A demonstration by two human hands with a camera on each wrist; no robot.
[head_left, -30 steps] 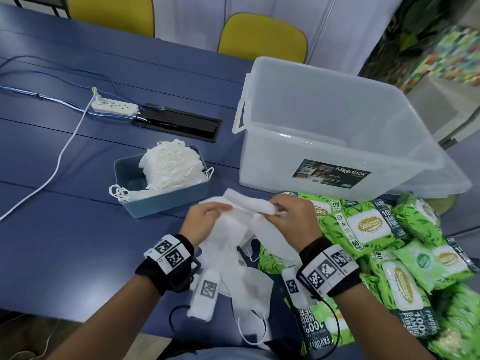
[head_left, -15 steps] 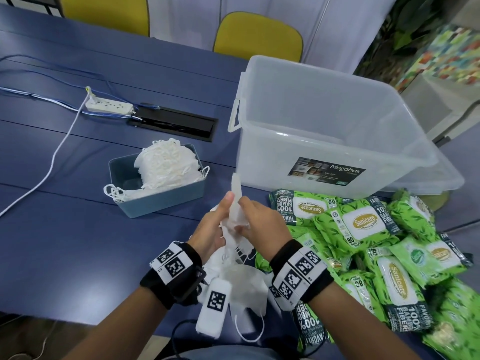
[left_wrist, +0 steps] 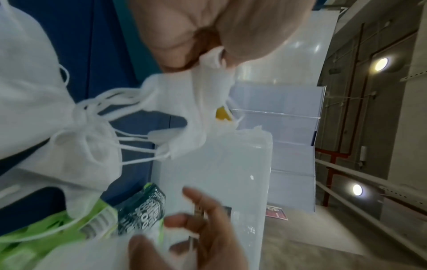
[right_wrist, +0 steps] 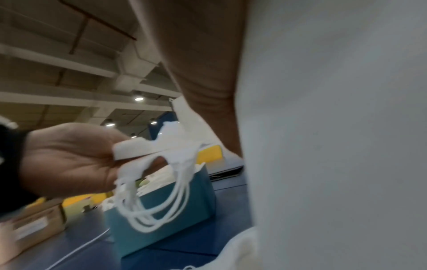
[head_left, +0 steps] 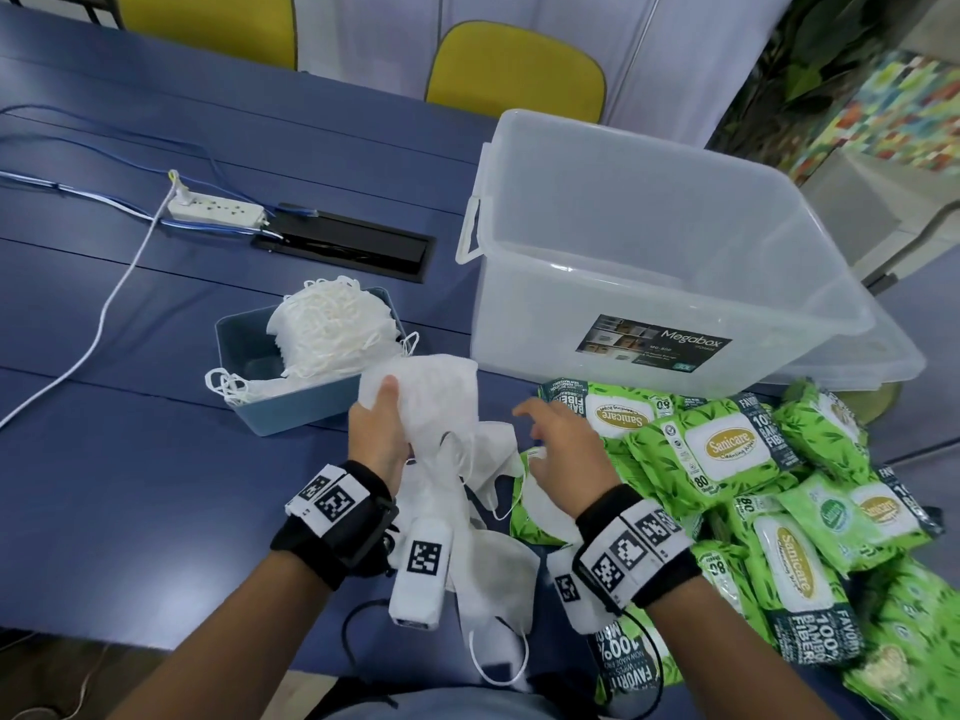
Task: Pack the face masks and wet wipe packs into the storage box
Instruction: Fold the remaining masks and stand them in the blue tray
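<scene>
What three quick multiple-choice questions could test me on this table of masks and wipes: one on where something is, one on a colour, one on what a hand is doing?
1. Where does the small blue tray sit relative to the storage box?
A. inside it
B. to its left on the table
C. on top of the wipe packs

2. What colour are the wet wipe packs?
A. green
B. red
C. black

3. What is the left hand doing?
A. resting flat on the table
B. gripping a bunch of white face masks
C. lifting the box

Answers:
1 B, the tray stands apart from the box on the blue table, left of it.
2 A, the packs in the pile are bright green with white labels.
3 B, its thumb and fingers close round the masks, while the right hand is open and holds nothing.
</scene>
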